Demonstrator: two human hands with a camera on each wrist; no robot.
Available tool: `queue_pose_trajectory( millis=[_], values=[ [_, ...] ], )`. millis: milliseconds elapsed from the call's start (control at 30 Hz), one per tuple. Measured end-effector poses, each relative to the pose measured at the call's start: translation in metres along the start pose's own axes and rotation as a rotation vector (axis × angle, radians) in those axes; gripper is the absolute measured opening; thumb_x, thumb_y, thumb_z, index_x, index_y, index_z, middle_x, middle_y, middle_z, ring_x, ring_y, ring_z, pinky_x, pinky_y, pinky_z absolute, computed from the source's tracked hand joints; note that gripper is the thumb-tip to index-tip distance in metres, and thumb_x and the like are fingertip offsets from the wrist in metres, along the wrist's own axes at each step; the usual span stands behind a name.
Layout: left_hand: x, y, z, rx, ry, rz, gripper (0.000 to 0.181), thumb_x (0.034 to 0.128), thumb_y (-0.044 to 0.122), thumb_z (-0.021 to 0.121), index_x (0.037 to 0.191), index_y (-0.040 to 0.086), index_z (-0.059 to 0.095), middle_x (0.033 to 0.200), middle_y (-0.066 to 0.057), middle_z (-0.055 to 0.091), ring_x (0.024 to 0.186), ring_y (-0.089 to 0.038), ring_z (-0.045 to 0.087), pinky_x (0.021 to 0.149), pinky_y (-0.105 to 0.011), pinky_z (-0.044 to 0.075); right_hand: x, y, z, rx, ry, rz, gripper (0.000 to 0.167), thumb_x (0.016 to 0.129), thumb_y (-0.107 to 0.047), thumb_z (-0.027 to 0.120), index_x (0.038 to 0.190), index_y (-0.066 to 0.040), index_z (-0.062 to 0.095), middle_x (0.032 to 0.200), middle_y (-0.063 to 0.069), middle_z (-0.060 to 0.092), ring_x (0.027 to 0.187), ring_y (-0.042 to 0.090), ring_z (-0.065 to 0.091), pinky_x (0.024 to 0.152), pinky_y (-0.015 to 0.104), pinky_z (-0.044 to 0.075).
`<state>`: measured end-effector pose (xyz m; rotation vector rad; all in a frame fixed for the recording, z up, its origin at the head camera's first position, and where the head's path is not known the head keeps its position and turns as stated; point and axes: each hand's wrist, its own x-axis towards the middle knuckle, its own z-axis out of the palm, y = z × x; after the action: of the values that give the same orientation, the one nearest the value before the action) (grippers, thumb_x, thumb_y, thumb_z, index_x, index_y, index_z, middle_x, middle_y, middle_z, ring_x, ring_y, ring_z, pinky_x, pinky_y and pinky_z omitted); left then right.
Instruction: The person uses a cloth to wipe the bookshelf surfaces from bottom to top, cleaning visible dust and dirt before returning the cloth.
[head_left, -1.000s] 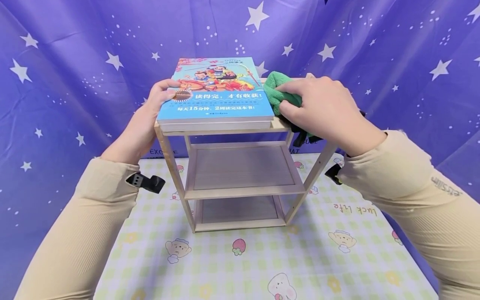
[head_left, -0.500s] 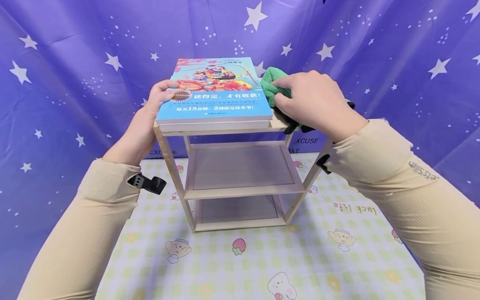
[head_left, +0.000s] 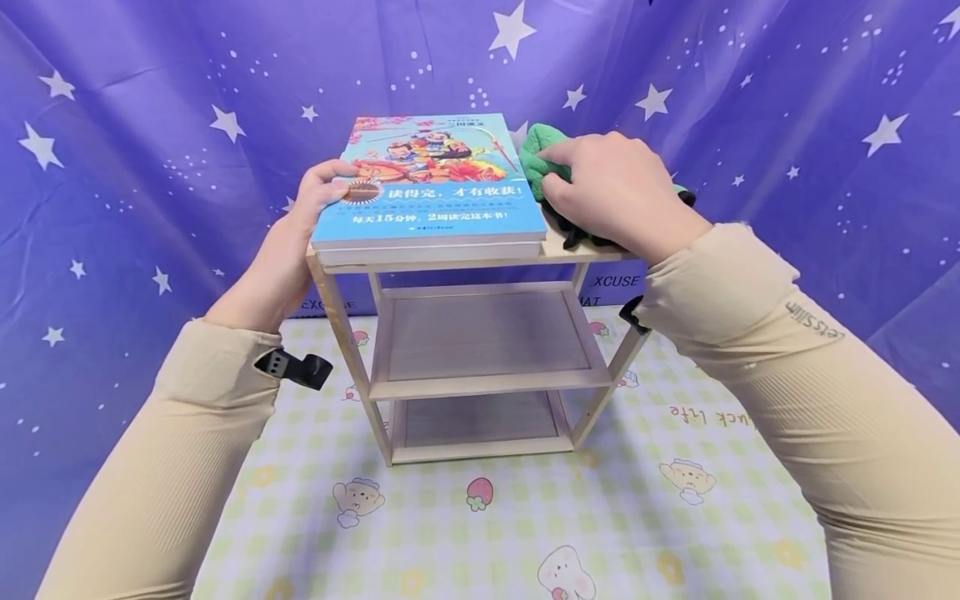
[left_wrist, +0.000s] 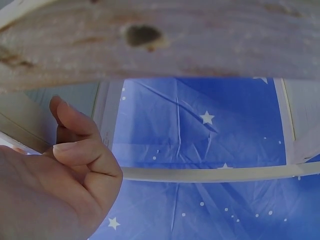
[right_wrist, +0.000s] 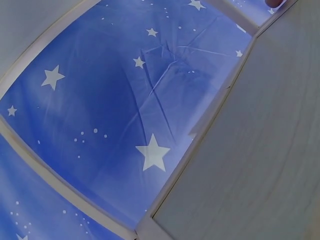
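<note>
A small wooden three-tier shelf (head_left: 491, 383) stands on the table. Two stacked books (head_left: 431, 200), the upper with a blue illustrated cover, lie on the left part of its top. My left hand (head_left: 281, 242) grips the left edge there, two digits on the cover. In the left wrist view, other fingers (left_wrist: 82, 150) curl beneath the top board. At the right end of the top, my right hand (head_left: 615, 187) holds a bunched green fluffy cloth (head_left: 542, 150) with black edging, close beside the books. The hand covers much of the cloth.
A checked tablecloth (head_left: 480, 550) with cartoon prints covers the table. Behind hangs a purple curtain (head_left: 225, 67) with white stars. In the right wrist view, the shelf's pale board (right_wrist: 250, 135) and frame fill much of the picture.
My right hand and the cloth have moved left and back along the shelf top, away from its right front corner. My left hand, the books and the shelf look unchanged.
</note>
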<state>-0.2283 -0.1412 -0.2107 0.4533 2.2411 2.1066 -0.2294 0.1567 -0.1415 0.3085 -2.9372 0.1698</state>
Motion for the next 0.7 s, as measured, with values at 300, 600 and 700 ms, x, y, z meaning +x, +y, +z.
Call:
queue_pose_trajectory(
  millis=[300,600,700],
  values=[
    [0.0005,-0.0027,-0.0004,-0.019,-0.004,0.018,0.03,0.0992,0.046,0.044,0.127,0.035,0.04,0.152,-0.006,0.029,0.131,-0.03,0.037,0.102,-0.039,0.031,0.0036,-0.0014,0.0001,-0.008,-0.008,-0.012,0.054,0.095,-0.023,0.036,0.147,-0.028,0.048,0.142,0.013,0.056,0.119,0.037,0.055,0.09,0.056,0.044],
    [-0.0009,-0.0007,-0.0017,0.006,-0.012,-0.017,0.031,0.0994,0.048,0.043,0.129,0.038,0.04,0.152,-0.005,0.034,0.132,-0.031,0.038,0.101,-0.039,0.031,0.0093,-0.0026,0.0012,-0.026,-0.008,0.019,0.053,0.096,-0.023,0.035,0.147,-0.028,0.048,0.144,0.014,0.053,0.124,0.041,0.052,0.089,0.061,0.044],
    [-0.0019,-0.0006,-0.0023,-0.006,-0.022,-0.013,0.03,0.0998,0.047,0.042,0.129,0.037,0.04,0.15,-0.004,0.038,0.133,-0.031,0.038,0.102,-0.04,0.031,0.0103,-0.0025,0.0016,-0.025,-0.008,0.024,0.053,0.096,-0.023,0.036,0.147,-0.028,0.048,0.144,0.014,0.053,0.125,0.042,0.052,0.09,0.061,0.044]
  ],
)
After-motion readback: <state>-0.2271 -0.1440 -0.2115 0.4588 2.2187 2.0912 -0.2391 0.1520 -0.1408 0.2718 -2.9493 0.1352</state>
